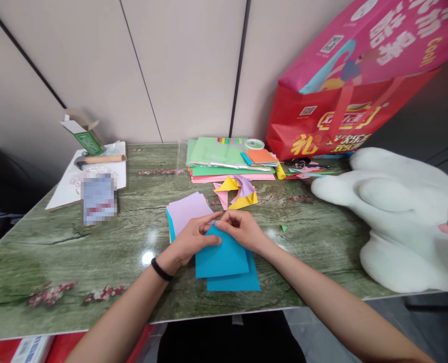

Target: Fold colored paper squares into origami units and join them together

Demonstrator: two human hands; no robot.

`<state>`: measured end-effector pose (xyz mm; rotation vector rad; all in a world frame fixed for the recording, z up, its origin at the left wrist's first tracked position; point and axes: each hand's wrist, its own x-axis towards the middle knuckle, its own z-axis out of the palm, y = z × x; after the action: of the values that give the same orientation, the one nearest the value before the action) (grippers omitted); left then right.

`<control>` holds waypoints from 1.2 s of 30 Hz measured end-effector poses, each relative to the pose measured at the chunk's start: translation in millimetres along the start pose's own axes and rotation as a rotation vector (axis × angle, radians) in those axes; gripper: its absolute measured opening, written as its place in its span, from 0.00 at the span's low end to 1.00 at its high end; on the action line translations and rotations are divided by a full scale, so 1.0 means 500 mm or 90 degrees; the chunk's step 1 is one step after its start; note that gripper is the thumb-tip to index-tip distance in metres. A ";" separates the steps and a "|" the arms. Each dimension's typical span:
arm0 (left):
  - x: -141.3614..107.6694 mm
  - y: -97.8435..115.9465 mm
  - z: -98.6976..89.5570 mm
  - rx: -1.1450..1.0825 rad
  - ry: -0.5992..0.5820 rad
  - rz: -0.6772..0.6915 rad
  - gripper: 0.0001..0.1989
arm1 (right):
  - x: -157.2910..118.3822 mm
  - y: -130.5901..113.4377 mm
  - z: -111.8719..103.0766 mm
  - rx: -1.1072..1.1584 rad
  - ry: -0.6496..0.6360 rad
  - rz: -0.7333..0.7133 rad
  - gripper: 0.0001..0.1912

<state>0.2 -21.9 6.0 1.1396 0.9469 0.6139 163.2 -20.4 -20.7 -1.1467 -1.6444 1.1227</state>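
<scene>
In the head view, a blue paper sheet [224, 259], its top corner brought in at an angle, is between my two hands above the table. My left hand [196, 234] holds its left side, thumb on top and fingers behind. With thumb and fingers pinched, my right hand [241, 227] grips the top corner, partly hiding it. Beneath it lies a second blue sheet [235, 285]. Beside my left hand sits a stack of square papers with a lilac sheet [188, 209] uppermost. Folded yellow, lilac and pink paper pieces [244, 200] lie just beyond my fingers.
Behind are a green-topped paper pile [209, 151], small orange sheets [261, 156], a tape roll [254, 144] and a yellow glue stick [280, 171]. A white plush toy [390, 201] and red bag [303, 121] stand right. A hammer [105, 159] and green box [90, 142] are left.
</scene>
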 end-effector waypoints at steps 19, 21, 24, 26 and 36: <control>0.003 0.002 -0.008 0.140 0.063 0.129 0.13 | -0.001 -0.010 -0.003 -0.002 0.051 -0.011 0.12; 0.003 0.003 -0.008 0.163 0.075 0.146 0.14 | -0.001 -0.008 -0.003 0.002 0.051 -0.011 0.12; 0.003 0.005 -0.009 0.150 0.066 0.160 0.17 | -0.001 -0.008 -0.003 0.005 0.054 -0.013 0.11; 0.004 0.006 -0.008 0.116 0.074 0.160 0.16 | -0.002 -0.009 -0.002 0.002 0.056 -0.012 0.12; 0.006 0.001 -0.008 0.133 0.143 0.197 0.10 | -0.008 -0.015 0.002 -0.031 0.010 -0.019 0.10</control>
<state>-2.0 -17.5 5.0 1.4414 1.0518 0.9237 161.5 -25.8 -14.2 -1.1564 -1.6798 1.0571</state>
